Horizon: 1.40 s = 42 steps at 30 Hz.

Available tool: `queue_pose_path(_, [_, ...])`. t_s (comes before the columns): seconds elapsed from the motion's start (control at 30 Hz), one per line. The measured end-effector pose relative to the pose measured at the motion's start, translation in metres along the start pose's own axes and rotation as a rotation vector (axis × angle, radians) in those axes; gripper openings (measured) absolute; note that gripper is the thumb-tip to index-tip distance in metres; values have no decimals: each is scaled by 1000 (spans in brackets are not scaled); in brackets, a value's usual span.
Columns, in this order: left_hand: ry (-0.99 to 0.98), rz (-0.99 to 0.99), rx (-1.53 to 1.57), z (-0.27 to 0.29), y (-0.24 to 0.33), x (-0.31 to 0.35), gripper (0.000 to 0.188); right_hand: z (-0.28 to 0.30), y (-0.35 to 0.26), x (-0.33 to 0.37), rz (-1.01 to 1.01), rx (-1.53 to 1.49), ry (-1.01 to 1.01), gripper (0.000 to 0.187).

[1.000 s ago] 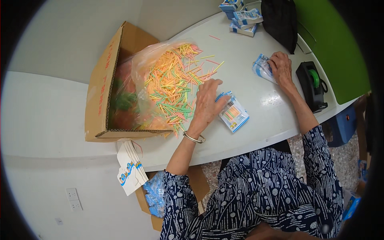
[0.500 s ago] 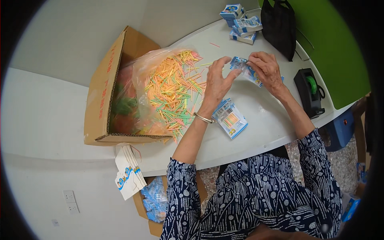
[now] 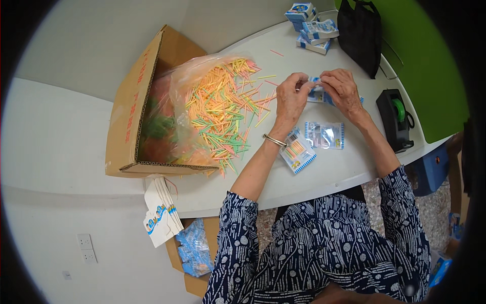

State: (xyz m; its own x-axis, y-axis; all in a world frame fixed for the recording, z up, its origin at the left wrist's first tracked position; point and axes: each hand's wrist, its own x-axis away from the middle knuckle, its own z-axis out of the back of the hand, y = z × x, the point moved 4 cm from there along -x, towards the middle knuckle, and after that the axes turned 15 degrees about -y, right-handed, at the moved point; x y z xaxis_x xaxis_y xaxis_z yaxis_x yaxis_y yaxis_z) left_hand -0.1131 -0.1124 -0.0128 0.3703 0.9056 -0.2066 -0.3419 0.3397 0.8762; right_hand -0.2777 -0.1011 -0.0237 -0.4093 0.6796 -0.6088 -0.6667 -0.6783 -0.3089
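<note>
Packet (image 3: 317, 96): long axis ran roughly left-right, right hand covering more of it.
Left hand (image 3: 292, 99): grip pinched packet's left end.
Right hand (image 3: 344, 92): grip pinched alongside.

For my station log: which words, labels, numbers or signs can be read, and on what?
Cardboard box: red characters along its side; wording not copied here.
Held packet: print blurred.
Two loose packets: print too small.
White card pieces: blue print, too small.
Small blue-and-white boxes: print too small.
Any other lettering: too small or blurred to read.
</note>
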Motion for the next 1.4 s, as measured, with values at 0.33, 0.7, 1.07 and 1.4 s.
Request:
queue_pose_path(0.33, [-10, 32, -75, 21, -27, 19, 19, -8, -34, 38, 51, -24, -590, 22])
queue_pose_path(0.7, [-192, -110, -170, 15, -2, 36, 28, -9, -13, 36, -153, -267, -423, 13])
queue_pose_path(1.07, [-99, 74, 146, 15, -8, 47, 15, -29, -26, 20, -367, -823, -471, 20])
queue_pose_path(1.4, [-131, 126, 51, 22, -15, 53, 16, -28, -34, 11, -402, -933, -464, 24])
